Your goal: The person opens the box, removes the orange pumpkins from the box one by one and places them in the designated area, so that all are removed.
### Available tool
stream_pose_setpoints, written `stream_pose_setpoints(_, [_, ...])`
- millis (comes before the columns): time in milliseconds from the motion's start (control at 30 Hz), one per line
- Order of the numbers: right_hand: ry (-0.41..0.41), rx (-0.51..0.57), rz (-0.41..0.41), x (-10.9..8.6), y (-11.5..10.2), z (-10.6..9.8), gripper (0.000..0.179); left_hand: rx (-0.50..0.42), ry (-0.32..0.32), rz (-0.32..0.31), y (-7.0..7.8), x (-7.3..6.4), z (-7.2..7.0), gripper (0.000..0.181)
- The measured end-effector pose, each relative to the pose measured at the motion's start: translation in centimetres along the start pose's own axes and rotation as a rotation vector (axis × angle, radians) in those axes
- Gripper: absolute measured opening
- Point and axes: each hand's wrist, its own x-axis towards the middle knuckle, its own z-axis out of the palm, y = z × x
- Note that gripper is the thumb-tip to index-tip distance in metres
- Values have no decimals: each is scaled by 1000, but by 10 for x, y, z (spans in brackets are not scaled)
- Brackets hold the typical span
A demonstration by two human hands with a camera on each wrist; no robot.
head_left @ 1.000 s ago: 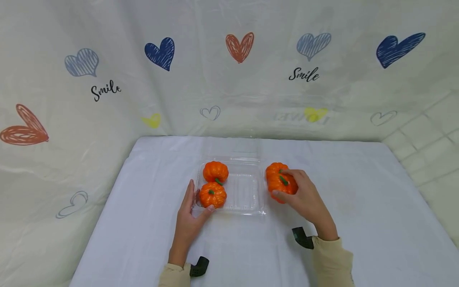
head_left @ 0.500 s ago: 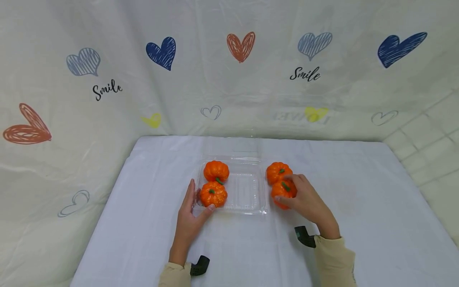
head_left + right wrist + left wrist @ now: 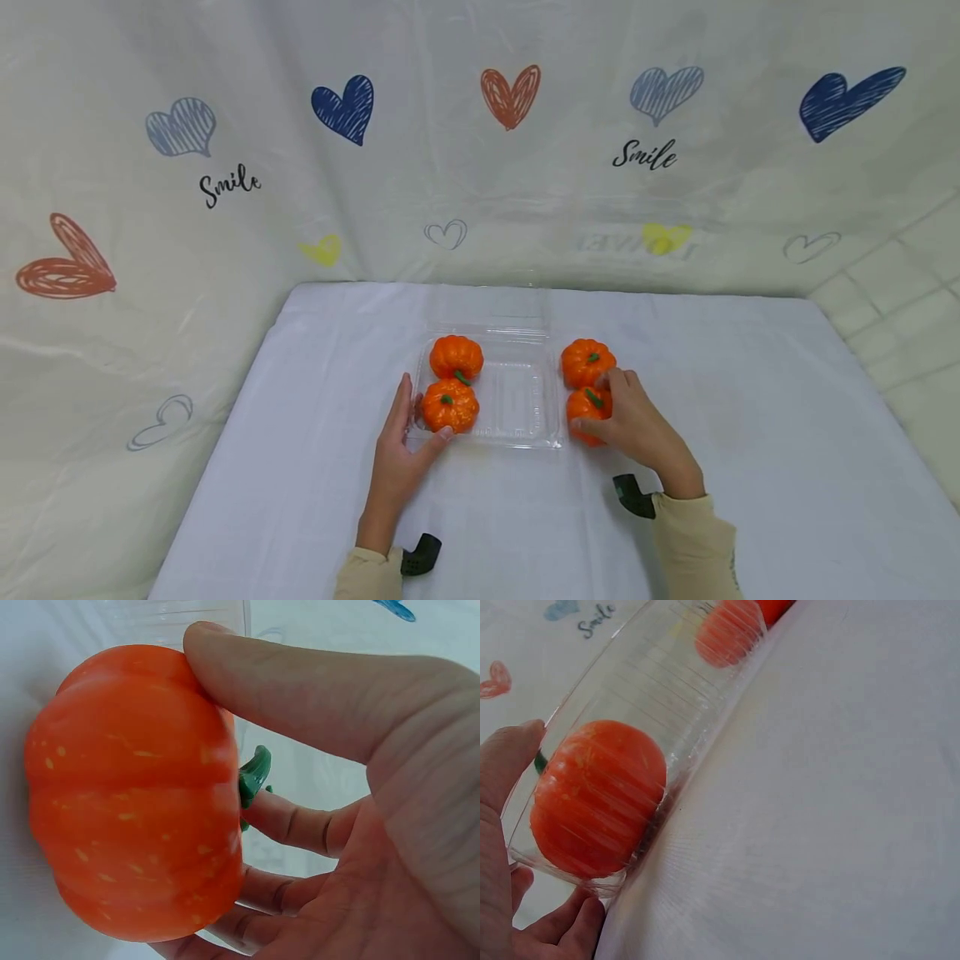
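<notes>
A clear plastic clamshell container [image 3: 517, 408] lies on the table with its lid [image 3: 491, 310] raised toward the back. In its left half are two small orange toy pumpkins, the rear pumpkin [image 3: 455, 357] and the front pumpkin [image 3: 450, 407]. My left hand [image 3: 396, 467] holds the container's front left corner, thumb on the rim and fingers along the side. To the right of the container, my right hand [image 3: 643, 427] grips a near toy pumpkin [image 3: 142, 795] with a green stem [image 3: 255, 776]. Just behind it sits another toy pumpkin [image 3: 585, 362].
A white cloth covers the table [image 3: 300, 400]. Behind it hangs a pale curtain [image 3: 420, 150] printed with hearts and the word Smile. Dark wrist camera mounts [image 3: 633, 496] stick out inward from both sleeves.
The right hand has drawn the near pumpkin toward the front, so the pumpkin behind it shows more fully. The left hand keeps its hold on the container's corner.
</notes>
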Motion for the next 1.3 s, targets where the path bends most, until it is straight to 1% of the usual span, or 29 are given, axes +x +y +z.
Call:
stream_pose_setpoints(200, [-8,-16,9,-1,0,0,60,0,1,12,1,0,0,99])
stream_pose_setpoints(367, [-7,-28,-2,-2,-1,-2,59,-11,-4,0,2,0,0,100])
stream_pose_setpoints(500, [-15,-14,-2,-3,-1,-5,62,-11,-4,0,2,1,0,99])
stream_pose_setpoints(633, [1,7,-2,-4,2,-10,66,-11,-7,5,3,2,0,99])
stream_pose_setpoints(833, [68,55,-11,-4,3,-14,71,-7,-6,4,4,2,0,99])
stream_pose_setpoints(967, [134,86,-23,-2,2,-14,75,-4,-5,-5,3,1,0,99])
stream_pose_setpoints(1167, [229,156,-95,3,0,-11,81,-6,1,-14,3,0,1,100])
stream_pose_setpoints(1300, [246,166,-129,7,-5,-8,87,-8,4,-11,4,-1,1,100])
